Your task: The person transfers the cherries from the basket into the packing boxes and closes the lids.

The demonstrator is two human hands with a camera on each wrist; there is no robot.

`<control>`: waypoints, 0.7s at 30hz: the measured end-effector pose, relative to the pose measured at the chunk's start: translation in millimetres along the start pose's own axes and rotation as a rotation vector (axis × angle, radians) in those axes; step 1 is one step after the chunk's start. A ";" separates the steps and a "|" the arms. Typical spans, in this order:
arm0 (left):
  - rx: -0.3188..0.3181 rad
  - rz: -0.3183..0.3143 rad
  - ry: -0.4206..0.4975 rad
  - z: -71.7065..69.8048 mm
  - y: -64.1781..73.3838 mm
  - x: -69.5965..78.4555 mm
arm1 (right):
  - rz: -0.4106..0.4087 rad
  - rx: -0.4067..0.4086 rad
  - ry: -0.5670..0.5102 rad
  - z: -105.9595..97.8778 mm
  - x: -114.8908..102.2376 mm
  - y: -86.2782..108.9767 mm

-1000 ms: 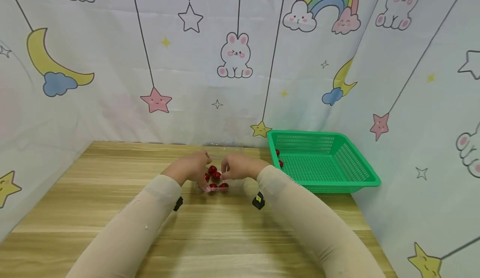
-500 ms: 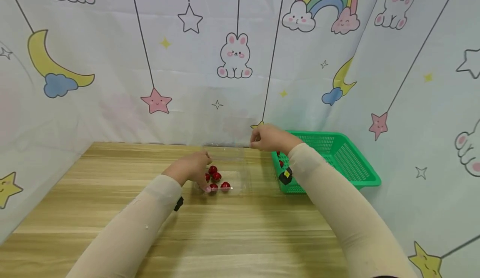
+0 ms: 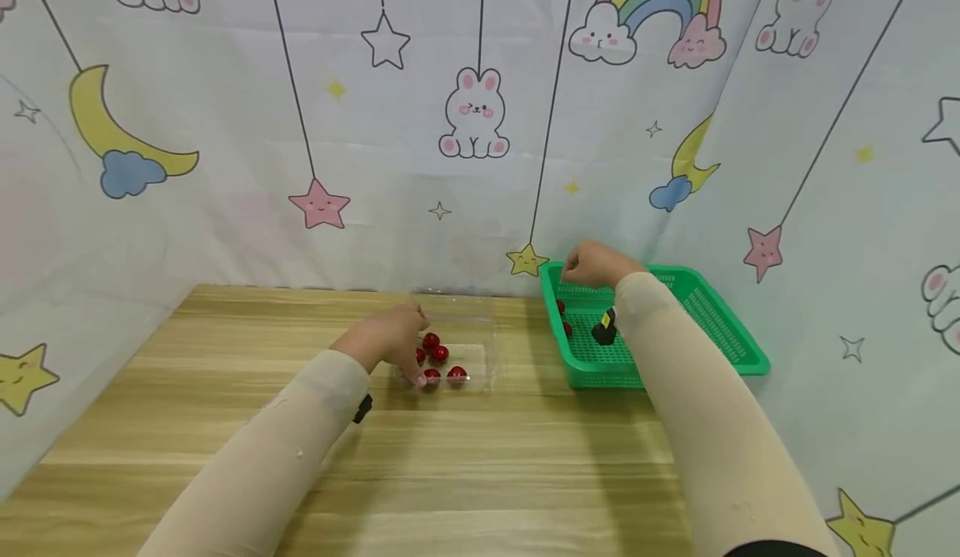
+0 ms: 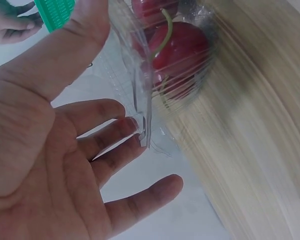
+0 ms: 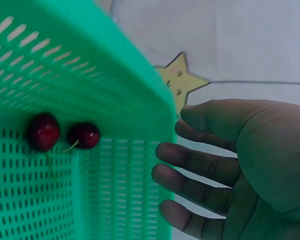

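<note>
A clear plastic box point(image 3: 480, 358) with its lid folded up at the back holds several dark red cherries point(image 3: 440, 353). My left hand point(image 3: 390, 336) grips the box's left side, thumb at the front corner and fingers toward the back. In the left wrist view, some fingertips touch the clear rim while the little finger stands free. My right hand point(image 3: 596, 263) hovers over the back left of the green basket point(image 3: 723, 323), its fingers loosely bent around nothing. Two cherries are visible against the basket's wall in the right wrist view, one cherry point(image 5: 44, 131) and a stemmed cherry point(image 5: 84, 135).
Both things stand on a wood-grain table point(image 3: 480, 474), the basket at the back right and the box near the middle. A printed cloth point(image 3: 337, 123) with rabbits and stars hangs behind and to the right.
My right hand has moved from the box up and rightward to above the basket. The left hand has stayed at the box, and the cherries there look nearly unmoved.
</note>
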State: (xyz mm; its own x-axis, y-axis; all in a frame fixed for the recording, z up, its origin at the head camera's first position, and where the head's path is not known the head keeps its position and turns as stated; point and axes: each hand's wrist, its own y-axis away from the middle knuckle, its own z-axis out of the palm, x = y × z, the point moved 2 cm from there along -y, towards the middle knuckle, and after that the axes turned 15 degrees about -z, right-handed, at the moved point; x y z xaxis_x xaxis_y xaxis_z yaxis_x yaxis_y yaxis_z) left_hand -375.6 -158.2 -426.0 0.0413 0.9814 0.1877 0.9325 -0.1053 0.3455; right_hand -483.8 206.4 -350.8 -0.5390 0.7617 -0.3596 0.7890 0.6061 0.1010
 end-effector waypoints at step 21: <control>-0.006 -0.007 0.034 -0.7 0.9 1.7 | 0.100 -0.131 -0.102 43.2 29.1 -16.3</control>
State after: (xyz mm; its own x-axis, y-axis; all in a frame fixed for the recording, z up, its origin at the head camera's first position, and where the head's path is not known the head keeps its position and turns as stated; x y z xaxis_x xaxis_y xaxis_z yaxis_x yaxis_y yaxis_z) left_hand -374.9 -156.7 -424.7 0.0224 0.9760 0.2164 0.9304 -0.0995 0.3528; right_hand -499.6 208.8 -403.0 -0.4219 0.7962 -0.4336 0.7882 0.5585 0.2587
